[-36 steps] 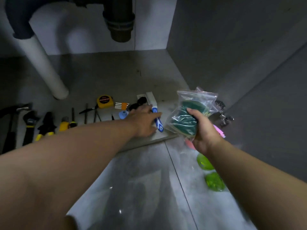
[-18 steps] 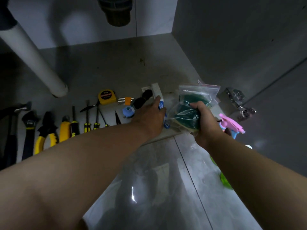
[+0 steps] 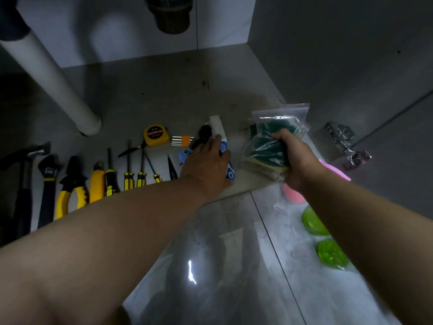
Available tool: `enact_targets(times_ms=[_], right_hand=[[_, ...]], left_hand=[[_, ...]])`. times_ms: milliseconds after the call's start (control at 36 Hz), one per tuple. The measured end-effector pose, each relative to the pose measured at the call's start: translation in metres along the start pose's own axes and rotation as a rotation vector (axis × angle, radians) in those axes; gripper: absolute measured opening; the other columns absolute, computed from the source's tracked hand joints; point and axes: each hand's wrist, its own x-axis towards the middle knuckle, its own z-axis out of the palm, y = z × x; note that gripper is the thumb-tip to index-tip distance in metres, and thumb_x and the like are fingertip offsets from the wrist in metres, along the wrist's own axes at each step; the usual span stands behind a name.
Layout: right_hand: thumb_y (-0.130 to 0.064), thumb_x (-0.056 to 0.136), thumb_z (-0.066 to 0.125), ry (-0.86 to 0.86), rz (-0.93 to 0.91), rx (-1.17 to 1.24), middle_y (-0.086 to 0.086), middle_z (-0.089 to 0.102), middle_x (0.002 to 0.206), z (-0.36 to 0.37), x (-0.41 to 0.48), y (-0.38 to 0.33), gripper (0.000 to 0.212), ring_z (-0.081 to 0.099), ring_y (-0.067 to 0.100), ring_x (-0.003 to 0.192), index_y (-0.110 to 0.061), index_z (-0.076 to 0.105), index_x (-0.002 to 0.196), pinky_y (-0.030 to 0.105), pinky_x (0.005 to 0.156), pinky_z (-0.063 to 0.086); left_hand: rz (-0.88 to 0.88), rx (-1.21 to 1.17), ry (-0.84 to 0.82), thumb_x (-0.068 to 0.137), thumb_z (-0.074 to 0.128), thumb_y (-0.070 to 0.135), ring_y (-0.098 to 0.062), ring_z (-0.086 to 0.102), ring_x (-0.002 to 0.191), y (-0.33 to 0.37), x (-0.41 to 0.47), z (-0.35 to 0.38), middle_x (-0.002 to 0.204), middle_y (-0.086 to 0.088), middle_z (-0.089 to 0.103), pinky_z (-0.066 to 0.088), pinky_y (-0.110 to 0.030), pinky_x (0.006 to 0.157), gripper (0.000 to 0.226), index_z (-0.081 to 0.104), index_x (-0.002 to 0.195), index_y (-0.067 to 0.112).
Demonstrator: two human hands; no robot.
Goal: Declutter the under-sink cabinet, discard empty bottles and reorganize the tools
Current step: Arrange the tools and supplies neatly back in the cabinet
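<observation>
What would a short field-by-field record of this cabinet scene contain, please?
place: cabinet floor, white pipe at left
left grip: rests on a blue-and-white tool
right grip: holds a clear bag of green pads
tool row: hammer, wrench, pliers, screwdrivers, tape measure
tiled floor: two green items

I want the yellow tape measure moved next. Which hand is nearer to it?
Left. The left hand rests on the blue-and-white tool, a little right of the tape measure; the right hand is farther right, gripping the plastic bag.
</observation>
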Motion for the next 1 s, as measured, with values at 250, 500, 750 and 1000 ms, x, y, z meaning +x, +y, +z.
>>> enact_targets(times_ms=[250, 500, 750, 1000], right_hand=[[-0.025, 0.09, 0.061, -0.139, 0.02, -0.25, 0.009, 0.076, 0.091, 0.011, 0.013, -0.036, 0.023, 0.073, 0.022, 0.074, -0.01, 0.066, 0.108, 0.033, 0.075, 0.06], [-0.023, 0.083, 0.062, -0.103, -0.026, -0.557, 0.023, 0.067, 0.117, 0.029, 0.018, -0.025, 0.055, 0.07, 0.033, 0.097, -0.004, 0.049, 0.133, 0.042, 0.089, 0.059], [-0.069, 0.096, 0.035, -0.166, -0.036, -0.669, -0.008, 0.071, 0.089, 0.033, 0.013, -0.02, 0.047, 0.062, 0.009, 0.084, -0.033, 0.064, 0.094, 0.027, 0.066, 0.038], [-0.044, 0.102, 0.04, 0.088, -0.257, -0.89, 0.014, 0.071, 0.113, -0.006, 0.001, -0.038, 0.045, 0.065, 0.035, 0.102, -0.015, 0.074, 0.102, 0.038, 0.095, 0.05]], left_hand=[[0.011, -0.011, 0.061, 0.09, 0.054, 0.065, -0.029, 0.01, 0.155, -0.008, -0.002, 0.007, 0.168, -0.01, 0.007, 0.011, -0.045, 0.126, 0.081, 0.032, 0.157, 0.025], [0.038, -0.723, 0.335, 0.079, 0.063, 0.041, -0.021, 0.054, 0.11, -0.004, -0.008, -0.009, 0.136, 0.0, 0.043, 0.043, -0.03, 0.086, 0.066, 0.038, 0.138, 0.024], [-0.036, -0.732, 0.14, 0.099, 0.055, 0.048, -0.028, 0.029, 0.149, 0.018, 0.014, -0.028, 0.167, -0.001, 0.003, 0.034, -0.026, 0.115, 0.068, 0.019, 0.157, 0.046], [-0.187, -0.458, 0.06, 0.087, 0.065, 0.061, -0.045, 0.024, 0.149, 0.015, 0.028, -0.045, 0.168, -0.017, 0.001, 0.031, -0.049, 0.12, 0.078, 0.028, 0.154, 0.048]])
